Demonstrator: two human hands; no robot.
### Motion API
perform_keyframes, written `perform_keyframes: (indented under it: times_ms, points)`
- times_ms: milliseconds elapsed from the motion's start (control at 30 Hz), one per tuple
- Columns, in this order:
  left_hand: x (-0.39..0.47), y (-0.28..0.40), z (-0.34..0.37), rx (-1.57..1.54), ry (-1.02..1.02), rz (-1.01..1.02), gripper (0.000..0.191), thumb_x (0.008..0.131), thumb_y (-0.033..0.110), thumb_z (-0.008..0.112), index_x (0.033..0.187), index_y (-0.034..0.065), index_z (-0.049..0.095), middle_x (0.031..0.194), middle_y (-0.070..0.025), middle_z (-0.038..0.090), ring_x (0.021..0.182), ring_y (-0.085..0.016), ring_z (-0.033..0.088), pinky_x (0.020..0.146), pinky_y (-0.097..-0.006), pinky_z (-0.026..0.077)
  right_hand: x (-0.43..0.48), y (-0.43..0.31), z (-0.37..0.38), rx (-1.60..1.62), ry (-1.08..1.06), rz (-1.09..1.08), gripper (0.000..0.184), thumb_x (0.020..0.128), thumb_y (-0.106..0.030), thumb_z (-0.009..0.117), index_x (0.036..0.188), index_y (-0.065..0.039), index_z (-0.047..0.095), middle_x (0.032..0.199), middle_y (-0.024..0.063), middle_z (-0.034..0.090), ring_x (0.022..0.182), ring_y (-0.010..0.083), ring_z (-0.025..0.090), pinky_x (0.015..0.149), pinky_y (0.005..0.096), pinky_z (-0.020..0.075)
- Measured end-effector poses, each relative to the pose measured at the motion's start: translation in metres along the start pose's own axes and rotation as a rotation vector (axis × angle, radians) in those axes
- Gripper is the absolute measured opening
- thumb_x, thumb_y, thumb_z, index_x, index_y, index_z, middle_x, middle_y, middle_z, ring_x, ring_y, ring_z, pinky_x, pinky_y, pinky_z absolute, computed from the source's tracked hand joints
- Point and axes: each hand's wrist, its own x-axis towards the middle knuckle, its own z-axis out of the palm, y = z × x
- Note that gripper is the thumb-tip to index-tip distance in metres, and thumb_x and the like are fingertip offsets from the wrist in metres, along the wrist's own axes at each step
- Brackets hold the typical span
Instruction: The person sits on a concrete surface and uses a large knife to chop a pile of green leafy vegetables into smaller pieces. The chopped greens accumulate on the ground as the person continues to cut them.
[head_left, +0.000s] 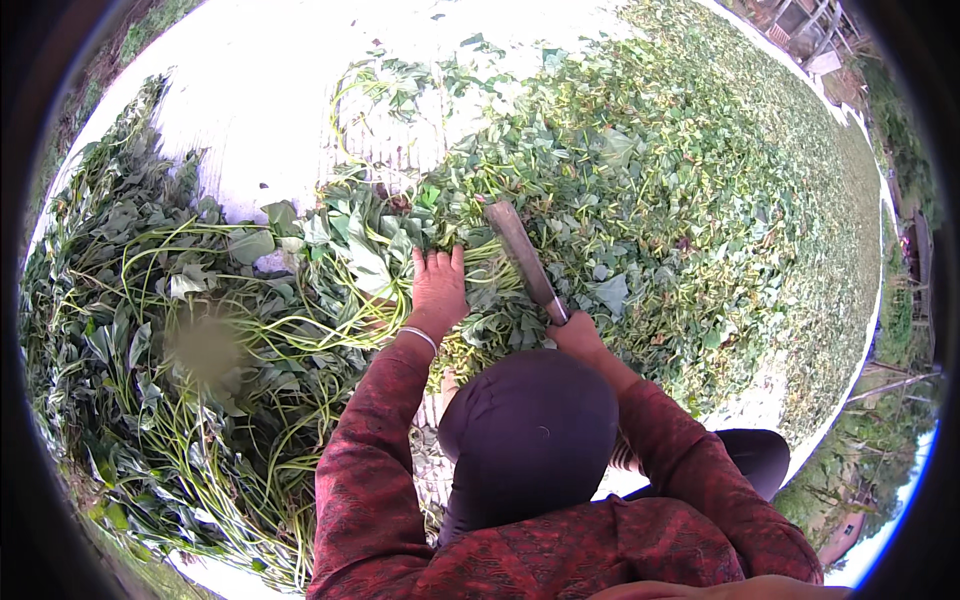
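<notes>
My left hand (439, 291), with a pale bangle (420, 339) at the wrist, lies over a bundle of leafy green vines (491, 266) and holds it down. The stems stick out to the right of my fingers. In my right hand (581, 336) is the handle of a long, broad-bladed chopping knife (521, 251). Its blade slants up and to the left, at the stem ends of the bundle; whether it touches them I cannot tell. Long uncut vines (300, 330) run in from the left, under and around my left hand. Chopped leaves and stems (645, 247) spread to the right of the knife.
A tangled heap of whole vines (150, 420) fills the left side. Beneath everything is a pale, ridged surface (247, 142), overexposed in places. My bent knee in dark trousers (532, 435) rises close below both hands. A blurred brown spot covers part of the heap.
</notes>
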Motion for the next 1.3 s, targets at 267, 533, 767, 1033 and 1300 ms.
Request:
perform_keyframes:
  times_ms: [267,533,767,1033,1300]
  points:
    - [0.015,0.006,0.009,-0.015,-0.164,-0.058,0.041,0.070,0.022,0.062,0.104,0.0036,0.048,0.094,-0.0150,0.058,0.089,-0.028,0.060,0.086,-0.0368,0.041,-0.037,-0.090,-0.070,0.117,0.078,-0.081,0.037,0.070,-0.026,0.068,0.093,0.002,0.062,0.074,0.0075,0.062,0.066,0.0117,0.055,0.064,0.0279,0.0462]
    - [0.018,0.014,-0.003,-0.144,-0.343,-0.151,0.046,0.070,0.024,0.063,0.108,0.0025,0.049,0.100,-0.0153,0.060,0.093,-0.028,0.061,0.083,-0.0397,0.044,-0.030,-0.092,-0.058,0.674,0.348,-0.948,0.023,0.077,0.003,0.064,0.066,-0.004,0.045,0.064,-0.0009,0.044,0.056,0.0085,0.043,0.053,0.0265,0.0402]
    - [0.020,0.018,0.005,-0.171,-0.323,-0.198,0.050,0.064,0.024,0.068,0.105,0.0008,0.051,0.095,-0.0130,0.066,0.089,-0.026,0.065,0.079,-0.0405,0.046,0.003,0.013,0.000,-0.046,-0.069,-0.024,0.029,0.079,-0.026,0.064,0.097,-0.004,0.063,0.079,0.0111,0.064,0.074,0.0190,0.063,0.073,0.0330,0.0481]
    - [0.020,0.019,0.015,-0.178,-0.274,-0.203,0.051,0.066,0.024,0.068,0.106,-0.0008,0.050,0.094,-0.0133,0.066,0.087,-0.027,0.065,0.079,-0.0397,0.046,-0.027,-0.083,-0.077,0.492,0.033,-0.645,0.018,0.080,-0.010,0.066,0.092,0.000,0.058,0.072,0.0012,0.054,0.066,0.0099,0.049,0.065,0.0216,0.0428]
    - [0.020,0.017,0.008,-0.200,-0.290,-0.243,0.046,0.067,0.022,0.065,0.105,-0.0010,0.051,0.094,-0.0139,0.066,0.088,-0.028,0.065,0.080,-0.0407,0.046,0.008,-0.011,0.009,-0.144,-0.041,0.054,0.037,0.068,-0.029,0.066,0.089,0.002,0.063,0.080,0.0220,0.063,0.075,0.0330,0.062,0.070,0.0390,0.0481]
